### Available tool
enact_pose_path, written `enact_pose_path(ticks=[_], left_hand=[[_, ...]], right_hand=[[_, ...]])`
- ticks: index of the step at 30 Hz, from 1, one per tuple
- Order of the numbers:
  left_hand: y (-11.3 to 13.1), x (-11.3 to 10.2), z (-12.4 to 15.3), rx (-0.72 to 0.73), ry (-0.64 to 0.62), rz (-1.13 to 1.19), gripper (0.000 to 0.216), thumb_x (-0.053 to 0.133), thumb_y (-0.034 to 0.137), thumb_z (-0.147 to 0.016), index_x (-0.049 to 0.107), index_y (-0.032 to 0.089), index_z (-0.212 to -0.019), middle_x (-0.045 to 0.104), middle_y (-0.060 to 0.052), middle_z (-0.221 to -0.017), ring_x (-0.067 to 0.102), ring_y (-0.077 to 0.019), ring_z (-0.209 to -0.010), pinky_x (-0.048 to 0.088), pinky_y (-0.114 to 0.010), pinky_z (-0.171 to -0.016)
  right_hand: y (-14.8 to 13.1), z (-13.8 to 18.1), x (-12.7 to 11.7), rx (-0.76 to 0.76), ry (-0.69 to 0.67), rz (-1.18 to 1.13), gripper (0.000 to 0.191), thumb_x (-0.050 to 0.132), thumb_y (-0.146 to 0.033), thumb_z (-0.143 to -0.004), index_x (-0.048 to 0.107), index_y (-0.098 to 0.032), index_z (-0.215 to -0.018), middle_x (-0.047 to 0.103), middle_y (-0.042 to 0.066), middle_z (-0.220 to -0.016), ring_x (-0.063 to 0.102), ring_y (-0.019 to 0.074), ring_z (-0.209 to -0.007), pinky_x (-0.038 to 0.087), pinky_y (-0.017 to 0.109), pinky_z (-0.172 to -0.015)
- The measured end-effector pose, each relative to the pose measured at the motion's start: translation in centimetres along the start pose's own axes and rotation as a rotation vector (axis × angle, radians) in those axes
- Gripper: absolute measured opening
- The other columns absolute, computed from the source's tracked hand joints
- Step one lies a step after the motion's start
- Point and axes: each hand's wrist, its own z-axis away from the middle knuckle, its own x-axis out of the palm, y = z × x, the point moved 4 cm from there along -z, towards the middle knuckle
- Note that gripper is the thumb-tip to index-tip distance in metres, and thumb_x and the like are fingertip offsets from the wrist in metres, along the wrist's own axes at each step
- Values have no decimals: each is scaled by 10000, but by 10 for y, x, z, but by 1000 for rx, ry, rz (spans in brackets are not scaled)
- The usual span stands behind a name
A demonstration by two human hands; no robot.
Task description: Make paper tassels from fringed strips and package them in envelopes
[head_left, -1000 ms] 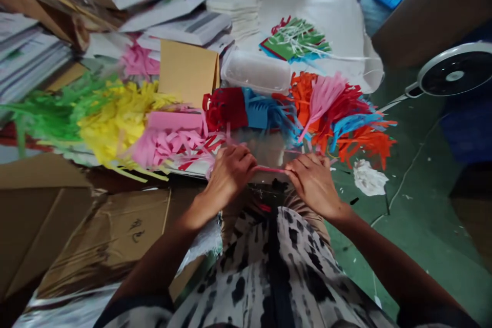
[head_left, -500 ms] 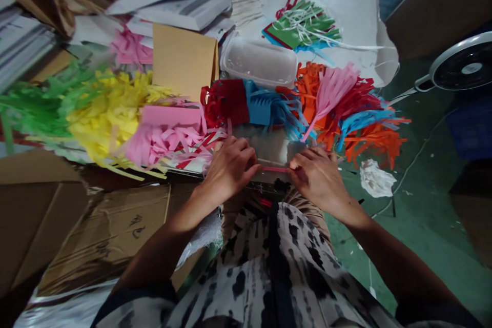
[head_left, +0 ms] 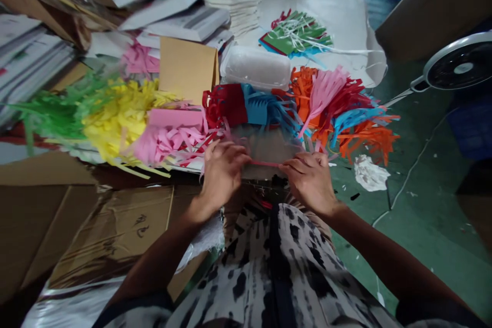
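Note:
A thin pink tissue-paper roll (head_left: 265, 164) stretches between my two hands at the table's front edge. My left hand (head_left: 226, 171) has its curled fingers at the roll's left end, slightly smeared by motion. At the other end, the fingers of my right hand (head_left: 309, 179) are closed on it. Just beyond lie fringed red paper (head_left: 232, 102) and fringed blue paper (head_left: 257, 107). Fringed pink paper (head_left: 175, 136) is left of my left hand. A pink tassel (head_left: 326, 95) rests on orange fringes (head_left: 365, 138) beyond my right hand.
Yellow fringes (head_left: 123, 118) and green fringes (head_left: 57, 107) lie at left. A clear plastic tub (head_left: 255, 66) and a tan card (head_left: 188, 64) stand behind. Cardboard boxes (head_left: 126, 225) are below left; a fan (head_left: 461, 66) is at right.
My left hand has shifted slightly left and its fingers have lifted a little. My right hand has moved slightly left along with the view. The pink roll still spans between them.

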Motion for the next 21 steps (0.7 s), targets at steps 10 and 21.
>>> enact_pose_path(ticks=[10, 21], left_hand=[[19, 32, -15, 204, -103, -158, 202, 587, 138, -1004, 772, 209, -1036, 789, -98, -1053, 704, -247, -988, 494, -421, -944], [37, -6, 2, -327, -102, 489, 409, 531, 481, -1049, 815, 196, -979, 789, -60, -825, 708, -204, -767, 466, -289, -683]], right_hand=[[-12, -15, 4, 61, -40, 60, 128, 578, -219, -1009, 682, -206, -935, 745, 66, -955, 556, 274, -1101, 277, 489, -956], [-21, -8, -14, -148, 212, 42, 203, 623, -163, -1021, 704, -323, -1117, 792, -41, -1007, 650, 194, -1107, 338, 424, -956]])
